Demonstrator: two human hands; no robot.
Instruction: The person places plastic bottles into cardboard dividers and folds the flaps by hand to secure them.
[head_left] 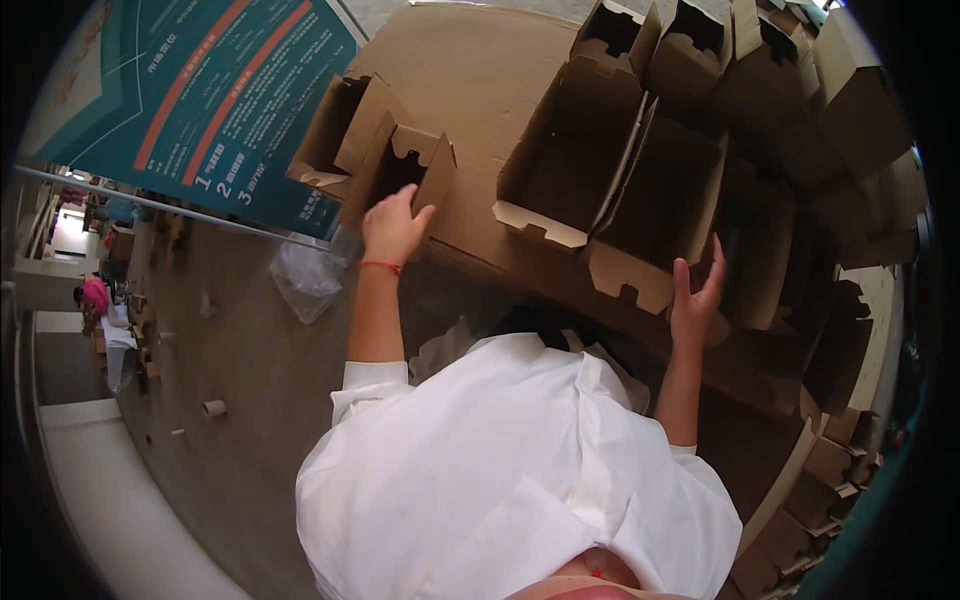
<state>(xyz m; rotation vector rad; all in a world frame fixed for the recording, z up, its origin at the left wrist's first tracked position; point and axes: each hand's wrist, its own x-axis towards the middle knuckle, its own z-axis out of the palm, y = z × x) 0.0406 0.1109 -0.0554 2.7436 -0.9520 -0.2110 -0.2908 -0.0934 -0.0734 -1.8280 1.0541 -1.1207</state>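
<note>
My left hand [395,228] is at the near end of a small, open-topped cardboard box [428,172], thumb and forefinger apart. A second small box [327,140] stands against that box's left side. My right hand [697,303] is held open, thumb and fingers spread, beside the near right corner of a wider open box [668,190]. A notched flap [629,280] hangs from this box's near end. Another wide open box [572,130] adjoins it on the left. I cannot make out whether my right fingers touch the cardboard.
The boxes stand on a brown cardboard-covered surface [470,70]. More open boxes [690,45] crowd the far right. A teal printed board [230,100] borders the left side. Clear plastic [308,280] hangs near my left forearm, and a small white cylinder [214,408] lies on the floor.
</note>
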